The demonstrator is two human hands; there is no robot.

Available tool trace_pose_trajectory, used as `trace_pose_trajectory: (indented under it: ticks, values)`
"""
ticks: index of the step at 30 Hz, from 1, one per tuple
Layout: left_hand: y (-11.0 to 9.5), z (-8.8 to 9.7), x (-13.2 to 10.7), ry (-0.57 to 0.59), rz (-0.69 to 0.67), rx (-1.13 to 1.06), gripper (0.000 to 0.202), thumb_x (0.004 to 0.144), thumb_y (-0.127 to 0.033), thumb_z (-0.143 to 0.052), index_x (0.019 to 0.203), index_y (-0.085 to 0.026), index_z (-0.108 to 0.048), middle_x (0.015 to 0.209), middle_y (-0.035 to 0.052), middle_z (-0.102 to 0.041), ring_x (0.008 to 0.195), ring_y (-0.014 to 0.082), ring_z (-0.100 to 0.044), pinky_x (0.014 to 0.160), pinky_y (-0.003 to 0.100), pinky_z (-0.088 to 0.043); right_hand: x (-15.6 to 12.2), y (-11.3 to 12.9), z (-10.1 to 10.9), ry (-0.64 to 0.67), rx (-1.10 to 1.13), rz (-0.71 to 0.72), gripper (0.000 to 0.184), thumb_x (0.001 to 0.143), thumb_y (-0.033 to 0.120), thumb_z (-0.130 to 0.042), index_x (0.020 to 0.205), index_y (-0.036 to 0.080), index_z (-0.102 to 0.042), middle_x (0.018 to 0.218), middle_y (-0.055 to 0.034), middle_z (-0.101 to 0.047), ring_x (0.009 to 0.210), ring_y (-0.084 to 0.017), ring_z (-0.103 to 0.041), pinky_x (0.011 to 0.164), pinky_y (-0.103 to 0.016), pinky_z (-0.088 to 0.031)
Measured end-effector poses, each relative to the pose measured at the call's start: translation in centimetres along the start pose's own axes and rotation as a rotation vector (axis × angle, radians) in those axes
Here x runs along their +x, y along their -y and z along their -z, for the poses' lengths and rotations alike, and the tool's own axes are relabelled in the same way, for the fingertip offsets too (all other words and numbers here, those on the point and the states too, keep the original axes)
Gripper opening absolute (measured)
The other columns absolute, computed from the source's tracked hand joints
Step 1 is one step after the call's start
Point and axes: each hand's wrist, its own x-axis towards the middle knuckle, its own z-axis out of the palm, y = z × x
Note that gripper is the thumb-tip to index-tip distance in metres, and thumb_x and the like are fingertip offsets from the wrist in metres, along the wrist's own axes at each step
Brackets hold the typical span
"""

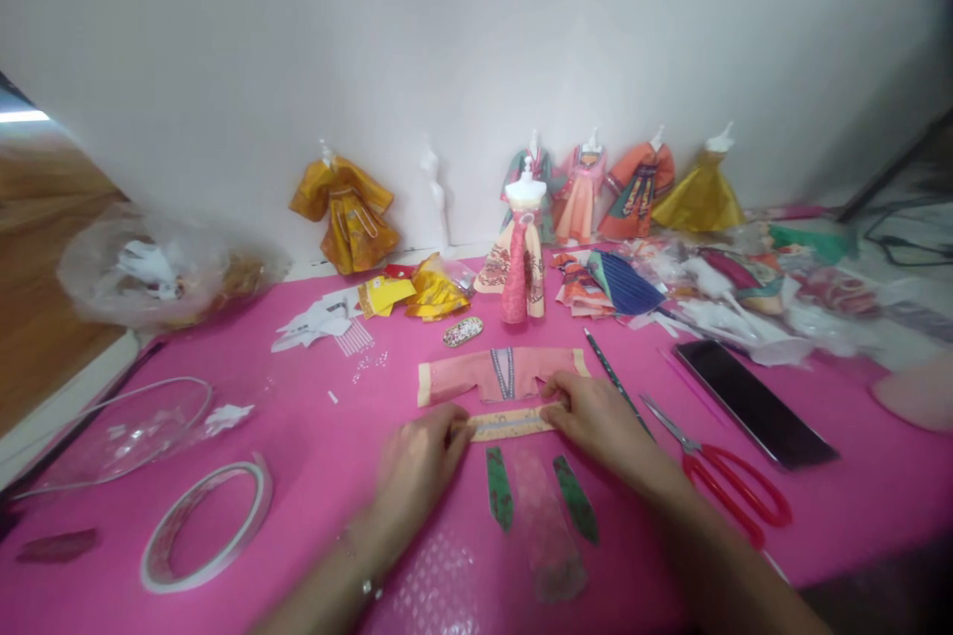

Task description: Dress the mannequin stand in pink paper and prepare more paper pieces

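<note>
A beige patterned fabric strip (pixel 510 424) lies across the middle of the pink tabletop. My left hand (pixel 426 451) is closed on its left end, and my right hand (pixel 592 417) pinches the right end. Just beyond the strip is a pink doll-size jacket (pixel 454 377) with wide sleeves and a patterned V collar; my right fingers overlap its lower right edge. Nearer to me are two green pointed fabric pieces, one on the left (pixel 498 488) and one on the right (pixel 576 499). Between them a sheer pink fabric panel (pixel 542 516) lies flat.
Red-handled scissors (pixel 734 486), a dark pencil (pixel 614 377) and a black phone (pixel 755 402) lie at right. A tape roll (pixel 160 556) rests at left. Several dressed mini mannequins, including one in a pink-and-cream gown (pixel 513 268), stand along the wall. Packaged fabric (pixel 745 278) is heaped back right.
</note>
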Motion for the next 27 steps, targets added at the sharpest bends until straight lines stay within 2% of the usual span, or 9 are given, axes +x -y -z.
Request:
trace_pose_trajectory:
  ticks: [4,8,12,14,16,19,22,25,27]
  values:
    - [0.1,-0.3,-0.3,-0.023,-0.071,0.135,0.018,0.093,-0.029,-0.049,0.094,-0.024,-0.066,0.086,0.0032,-0.076,0.074,0.0266,-0.071,0.061,0.033,-0.042,0.0,-0.1,-0.2,-0.020,-0.060,-0.006,0.020,0.078,0.015,-0.057,0.094,0.017,-0.069,0.081,-0.0076,-0.072,0.076,-0.024,-0.063,0.064,-0.029,-0.032]
    - [0.3,-0.4,-0.5,-0.076,-0.146,0.216,0.024,0.097,-0.031,-0.044,0.099,-0.021,-0.065,0.101,0.0097,-0.073,0.071,0.0266,-0.070,0.055,0.033,-0.045,0.1,-0.3,-0.5,-0.063,-0.063,0.027,0.018,0.080,0.016,-0.057,0.094,0.016,-0.069,0.088,-0.0094,-0.073,0.081,-0.026,-0.065,0.066,-0.030,-0.035]
    - [-0.9,0.1,-0.9,-0.054,-0.340,0.224,0.031,0.099,-0.029,-0.037,0.101,-0.017,-0.066,0.101,0.0131,-0.069,0.087,0.0274,-0.067,0.067,0.038,-0.052,0.6,-0.4,-0.6,-0.137,-0.018,0.092,0.014,0.083,0.018,-0.057,0.093,0.017,-0.068,0.096,-0.0085,-0.072,0.085,-0.022,-0.064,0.071,-0.029,-0.041]
    - [-2.1,0.5,-1.4,0.010,-0.473,0.209,0.031,0.099,-0.027,-0.038,0.098,-0.018,-0.068,0.097,0.0105,-0.069,0.091,0.0256,-0.065,0.077,0.040,-0.053,0.8,-0.1,-0.2,-0.181,0.006,0.127,0.013,0.087,0.020,-0.055,0.092,0.017,-0.068,0.095,-0.0073,-0.071,0.085,-0.020,-0.064,0.074,-0.029,-0.043]
    - [-3.5,1.0,-2.0,0.109,-0.597,0.203,0.028,0.098,-0.027,-0.041,0.098,-0.021,-0.069,0.102,0.0076,-0.071,0.097,0.0237,-0.065,0.086,0.040,-0.053,0.7,0.4,0.6,-0.212,0.023,0.163,0.014,0.090,0.020,-0.053,0.092,0.018,-0.067,0.093,-0.0060,-0.071,0.084,-0.019,-0.064,0.074,-0.028,-0.044]
    - [-5.1,1.4,-3.0,0.317,-0.712,0.253,0.030,0.097,-0.029,-0.047,0.120,-0.020,-0.063,0.130,0.0093,-0.066,0.120,0.0265,-0.059,0.105,0.043,-0.045,-0.5,1.5,2.3,-0.207,0.038,0.218,0.015,0.090,0.018,-0.053,0.092,0.018,-0.068,0.090,-0.0039,-0.073,0.080,-0.018,-0.065,0.073,-0.027,-0.045]
    - [-5.4,1.3,-4.1,0.502,-0.689,0.333,0.054,0.095,-0.037,-0.050,0.145,-0.018,-0.044,0.154,0.0139,-0.043,0.141,0.0332,-0.040,0.118,0.053,-0.028,-2.8,2.2,3.8,-0.136,0.000,0.258,0.015,0.089,0.017,-0.055,0.086,0.019,-0.069,0.087,-0.0036,-0.074,0.079,-0.019,-0.067,0.071,-0.027,-0.045]
    - [-4.9,0.9,-5.0,0.612,-0.607,0.365,0.073,0.091,-0.040,-0.058,0.153,-0.017,-0.028,0.162,0.0143,-0.023,0.148,0.0349,-0.020,0.121,0.054,-0.017,-5.5,2.1,4.2,-0.006,-0.146,0.215,0.024,0.092,0.018,-0.050,0.083,0.019,-0.072,0.084,-0.0069,-0.075,0.078,-0.022,-0.068,0.071,-0.031,-0.048]
    - [-4.5,0.9,-5.4,0.639,-0.579,0.358,0.080,0.089,-0.041,-0.061,0.154,-0.017,-0.023,0.163,0.0132,-0.015,0.149,0.0342,-0.011,0.122,0.054,-0.014,-7.0,1.7,3.7,0.093,-0.223,0.211,0.025,0.092,0.017,-0.050,0.087,0.018,-0.074,0.089,-0.0099,-0.076,0.083,-0.025,-0.070,0.075,-0.034,-0.051]
